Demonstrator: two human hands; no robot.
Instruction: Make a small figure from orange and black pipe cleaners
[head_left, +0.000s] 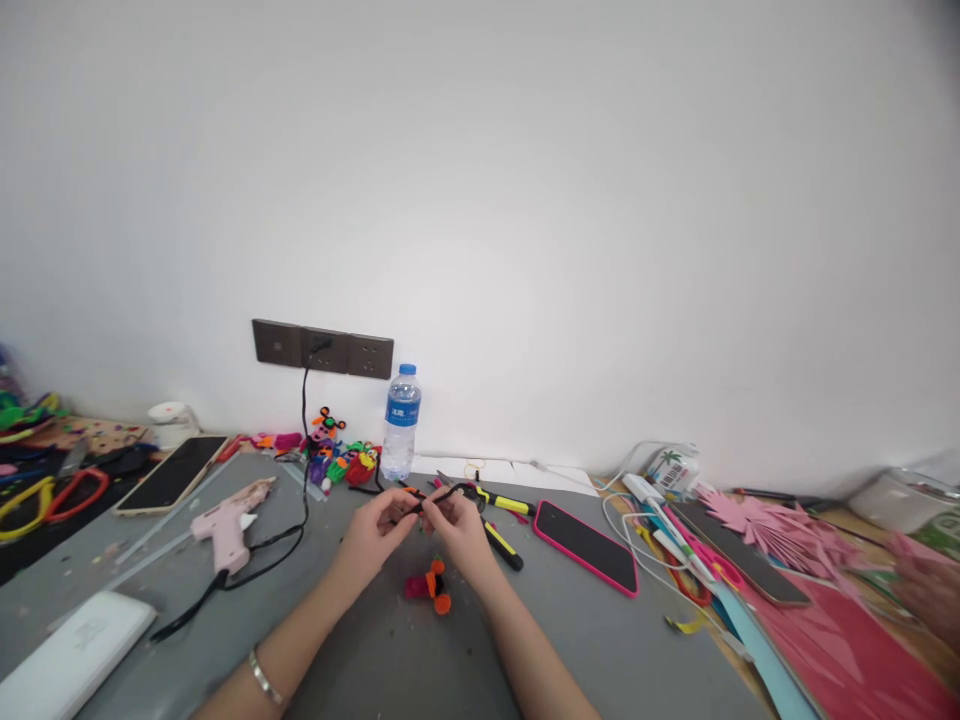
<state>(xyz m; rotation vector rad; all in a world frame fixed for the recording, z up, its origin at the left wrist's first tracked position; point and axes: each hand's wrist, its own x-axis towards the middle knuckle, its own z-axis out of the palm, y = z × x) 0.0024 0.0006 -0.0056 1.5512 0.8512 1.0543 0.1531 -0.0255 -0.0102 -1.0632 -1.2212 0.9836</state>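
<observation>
Between my two hands is a black pipe cleaner (411, 510), pinched by the fingertips of both. My left hand (373, 523) has its thumb and fingers closed on one part of it. My right hand (455, 527) pinches it close beside, and a bent end sticks up above these fingers. Below the hands, a small orange and magenta pipe-cleaner figure (430, 588) lies on the grey mat (360, 640). Just behind my right hand are pliers with yellow and black handles (504, 545), partly hidden by that hand.
A water bottle (402, 425) stands by the wall beside several colourful fuzzy figures (352, 465). To the left lie a pink glue gun (227, 522), a phone (172, 477) and a white power bank (79, 650). A pink-edged phone (586, 547) is right; another person's hand (928, 590) shows far right.
</observation>
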